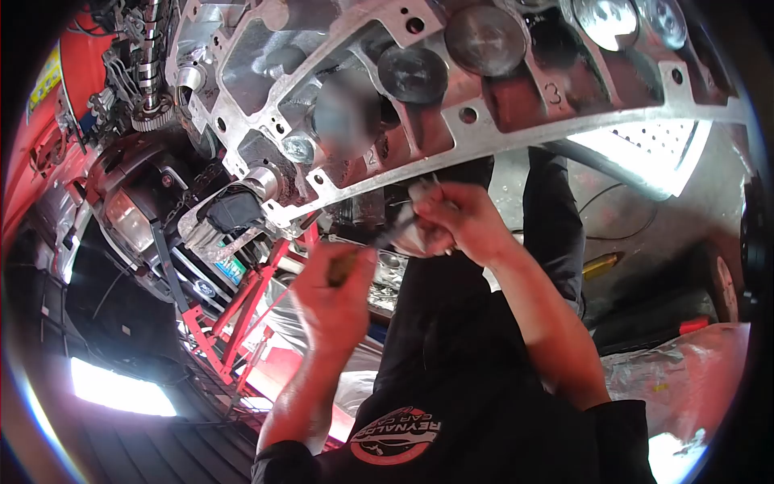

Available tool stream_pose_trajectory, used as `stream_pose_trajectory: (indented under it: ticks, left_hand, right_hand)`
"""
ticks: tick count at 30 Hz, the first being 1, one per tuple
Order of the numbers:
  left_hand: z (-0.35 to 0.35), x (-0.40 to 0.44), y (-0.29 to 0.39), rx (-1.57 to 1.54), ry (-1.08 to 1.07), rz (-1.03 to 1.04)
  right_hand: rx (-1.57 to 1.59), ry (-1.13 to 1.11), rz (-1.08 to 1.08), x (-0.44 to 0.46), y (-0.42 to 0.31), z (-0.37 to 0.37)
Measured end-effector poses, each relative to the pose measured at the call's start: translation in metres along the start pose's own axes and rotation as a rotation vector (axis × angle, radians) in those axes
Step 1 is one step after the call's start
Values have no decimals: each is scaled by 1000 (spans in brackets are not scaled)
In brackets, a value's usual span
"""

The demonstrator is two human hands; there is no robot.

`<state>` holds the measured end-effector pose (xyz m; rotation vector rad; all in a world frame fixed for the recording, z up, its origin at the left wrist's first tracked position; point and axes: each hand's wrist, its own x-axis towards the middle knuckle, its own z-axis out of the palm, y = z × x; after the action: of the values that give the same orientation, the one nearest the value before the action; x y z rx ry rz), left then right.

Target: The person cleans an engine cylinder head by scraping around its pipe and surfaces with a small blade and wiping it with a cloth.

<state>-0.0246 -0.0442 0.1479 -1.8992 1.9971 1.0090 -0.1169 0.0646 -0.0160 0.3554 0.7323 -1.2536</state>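
Note:
In the head view my left hand [330, 294] is closed around a yellow-handled tool [344, 268]. A thin grey shaft, blurred by motion, runs from that fist toward my right hand [463, 222]. The fingers of the right one pinch a small pale and metallic part [419, 228], whose kind I cannot make out. Both hands are just below the lower edge of a bare metal engine block [387, 179], apart from it as far as I can see. Round piston tops [413, 74] show in the block, and "2" and "3" are marked on its casting.
A dark car front [129, 214] and a red metal stand [230, 323] are at the left. Upper left, a camshaft [151, 60] hangs beside the block. On the right, a perforated white panel [645, 153], a yellow tool [602, 264] and plastic sheeting [685, 371] lie low.

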Motion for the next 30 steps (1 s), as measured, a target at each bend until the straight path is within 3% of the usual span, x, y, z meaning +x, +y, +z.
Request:
stream_pose_trajectory:
  ticks: [1,2,3,5,7,9,11,13,15,18,19,20,21,24,27,30]
  left_hand:
    - [10,-10,-9,-14,-22,-33]
    - [18,-18,-13,97,-49,63]
    - [22,-26,-12,123,-194,-4]
    - [47,-37,-37,152,-266,308]
    - [73,-53,-26,-6,-215,242]
    - [97,-57,-15,-178,-158,190]
    - [114,-58,-14,-306,-78,67]
    - [124,-51,-2,-486,-18,-12]
    - [134,-40,2,-979,22,-189]
    - [145,-28,19,-1122,187,-158]
    - [153,-26,24,-1177,269,-141]
    - [158,-22,31,-1161,344,-153]
    - [166,-18,35,-1188,381,-175]
    - [182,1,45,-1245,691,-221]
    - [177,9,56,-1021,866,-293]
    - [178,16,59,-1095,925,-311]
  right_hand:
    - [3,19,53,-10,11,-12]
    - [-1,38,108,-20,14,-23]
    - [-34,33,115,-30,10,-32]
    - [-35,13,99,-50,-9,-37]
    - [-151,18,98,-61,-37,-20]
    - [-642,51,-66,-62,-59,-8]
    - [-856,60,-74,-59,-78,5]
    - [-1010,-46,-362,-51,-96,22]
    - [-1228,-63,-370,-41,-114,28]
    - [-1972,-58,-1015,-22,-139,16]
    - [-2026,-125,-900,-20,-148,3]
    - [-2104,-237,-1069,-15,-157,-11]
    - [-2161,-364,-1243,-11,-163,-22]
    - [-1990,-507,-1201,-6,-172,-33]
    - [-1909,-551,-1255,0,-173,-33]
    - [-1878,-583,-1203,1,-173,-32]
